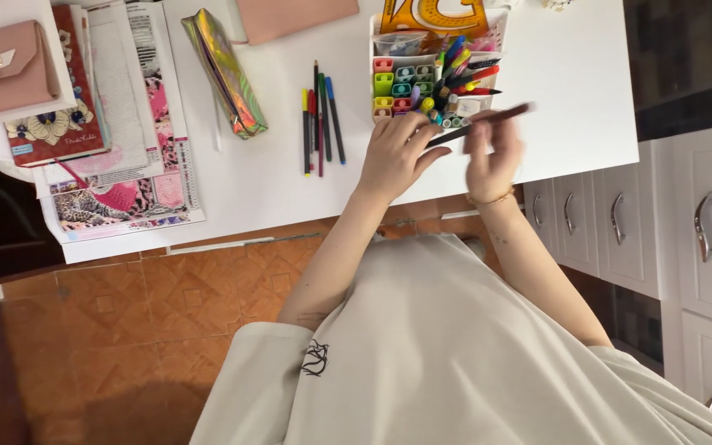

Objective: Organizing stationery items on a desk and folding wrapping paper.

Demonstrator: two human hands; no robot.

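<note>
Over at the far left, one pink clutch [2,67] with a gold bow clasp is lying on the white worktop [570,74], its surface smooth like faux leather. Beside it, one red notebook [51,124] with printed flowers is resting on a stack of glossy paper sheets [138,156] showing grids and leopard patterns. Next, one long, iridescent pencil pouch [224,70] is sitting at an angle, shiny and boxy. Near the middle, five slim pens [321,119] are lying side by side: one yellow, two red, one dark green and one blue.

Further right, one white plastic organiser [434,70] is holding many bright markers; I cannot count them exactly. Its small square cells are showing pastel caps, and loose markers are piling on top.

Just below the organiser, the left hand [393,156] is curling loosely around the lower end of one dark, thin pencil [480,124], fingers half closed. The right hand [494,161] is blurring, fingers bent and pinching the same pencil near its middle; one gold bracelet [492,198] is circling that wrist. The pencil is slanting above the worktop's front edge, between both hands.
</note>
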